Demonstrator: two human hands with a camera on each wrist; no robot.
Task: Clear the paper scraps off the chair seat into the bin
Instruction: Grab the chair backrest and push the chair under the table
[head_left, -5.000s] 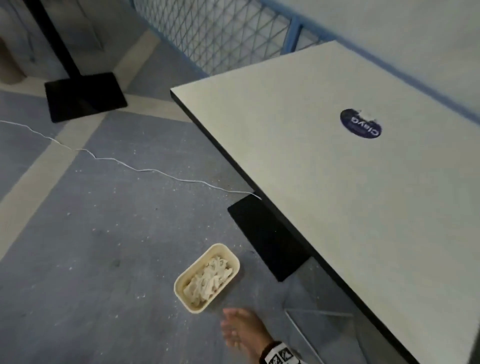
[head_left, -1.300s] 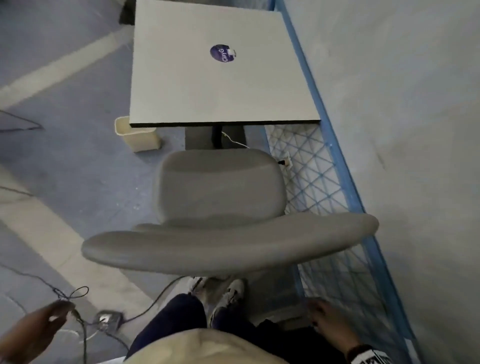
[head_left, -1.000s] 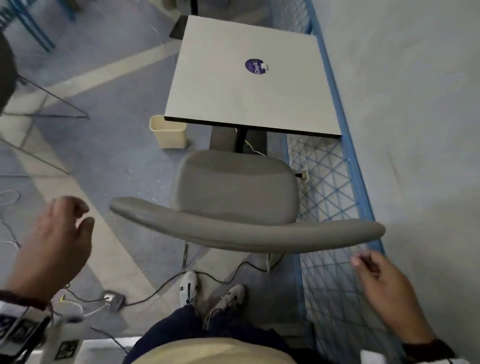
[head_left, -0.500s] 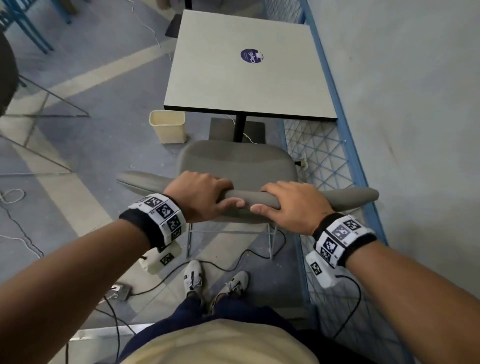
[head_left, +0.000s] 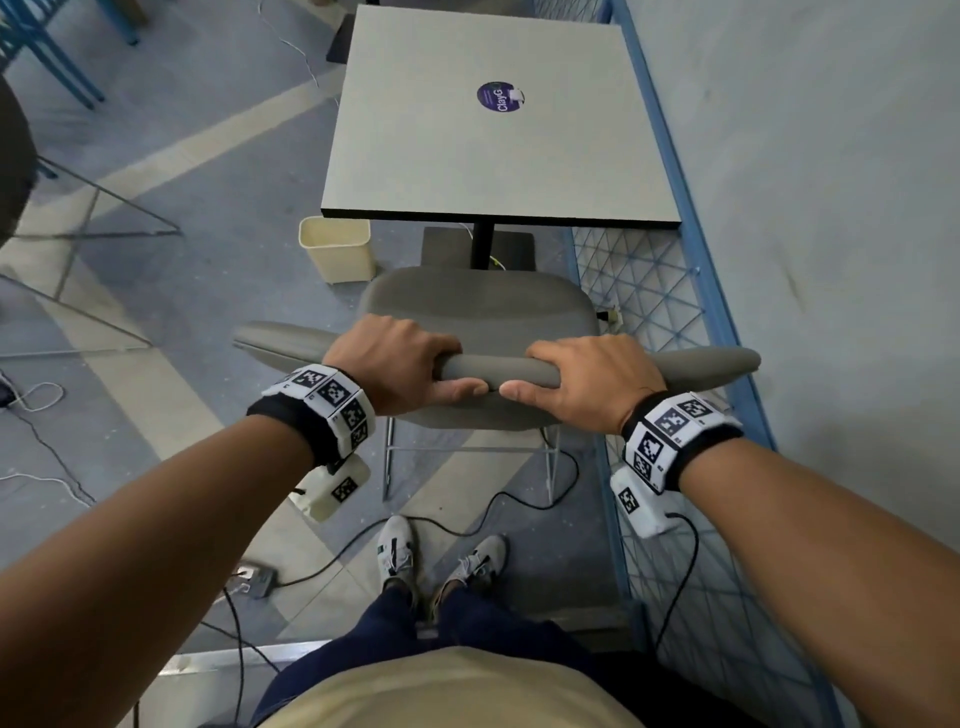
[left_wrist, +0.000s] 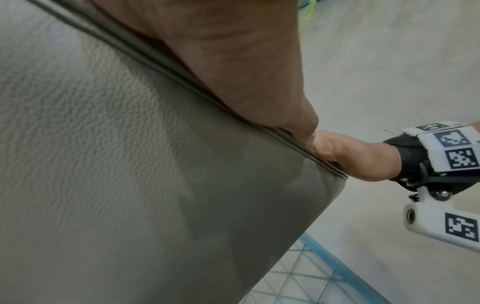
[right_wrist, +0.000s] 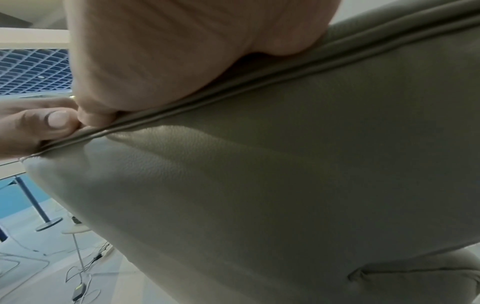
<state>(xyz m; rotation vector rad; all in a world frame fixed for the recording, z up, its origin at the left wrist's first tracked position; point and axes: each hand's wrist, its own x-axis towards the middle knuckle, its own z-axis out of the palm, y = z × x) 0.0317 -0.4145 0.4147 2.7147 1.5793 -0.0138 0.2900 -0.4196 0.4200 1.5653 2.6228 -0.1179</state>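
Note:
A grey padded chair stands in front of me, facing the table. Its seat (head_left: 478, 306) is bare grey where it shows; no paper scraps are in view on it. My left hand (head_left: 410, 364) and right hand (head_left: 582, 374) both grip the top edge of the backrest (head_left: 498, 369), fingers over the far side, thumbs nearly meeting on my side. The left wrist view shows my left hand (left_wrist: 233, 61) on the backrest seam (left_wrist: 130, 164). My right hand (right_wrist: 168, 51) grips the same seam in the right wrist view. The cream bin (head_left: 337, 254) stands on the floor left of the seat; its inside is hidden.
A white square table (head_left: 493, 130) on a black post stands just beyond the chair. A blue mesh panel (head_left: 649, 291) and a wall run along the right. Cables (head_left: 493, 509) and a floor socket (head_left: 254, 577) lie near my shoes (head_left: 395, 551).
One second ago both hands hung free behind the chair. They came onto the backrest top and gripped it. Since half a second ago the thumbs have drawn closer together.

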